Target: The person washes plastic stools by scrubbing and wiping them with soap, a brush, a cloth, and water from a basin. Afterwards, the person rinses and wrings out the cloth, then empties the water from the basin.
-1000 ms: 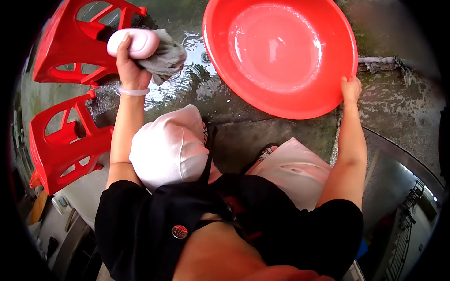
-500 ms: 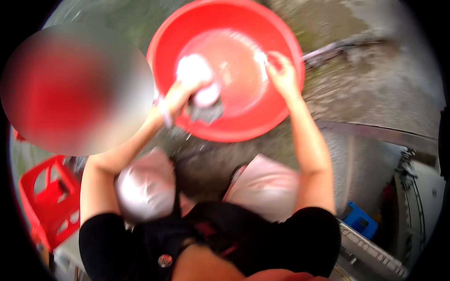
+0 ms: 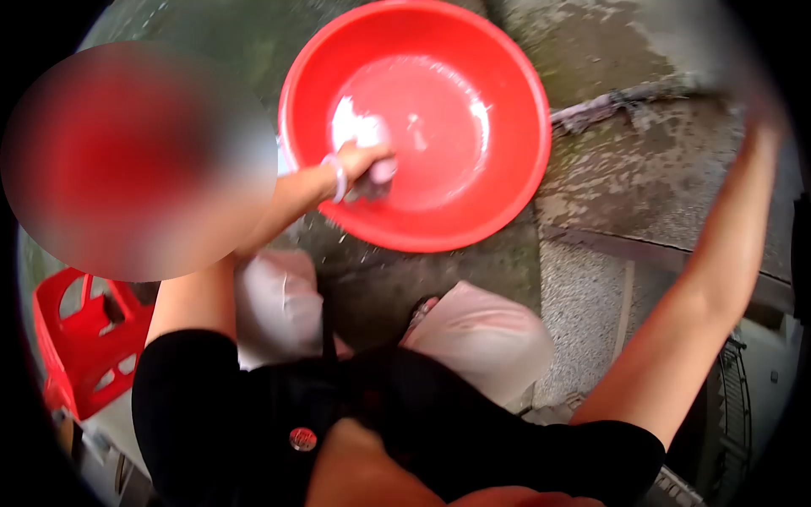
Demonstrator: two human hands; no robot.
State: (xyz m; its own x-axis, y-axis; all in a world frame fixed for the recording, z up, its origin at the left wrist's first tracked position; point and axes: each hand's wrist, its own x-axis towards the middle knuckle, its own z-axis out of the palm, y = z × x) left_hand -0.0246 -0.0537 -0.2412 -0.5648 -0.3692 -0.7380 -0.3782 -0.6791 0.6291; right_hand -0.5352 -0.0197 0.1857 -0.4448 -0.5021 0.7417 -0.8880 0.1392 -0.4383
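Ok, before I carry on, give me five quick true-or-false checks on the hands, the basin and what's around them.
1. The left hand holds a pink oval object over the inside of the red basin. True.
2. The right hand grips the red basin. False: it is stretched out to the far right, apart from the basin and blurred.
3. The pale bracelet is on the right wrist. False: it is on the left wrist.
4. A red plastic stool is at the lower left. True.
5. A round badge is on the black top. True.
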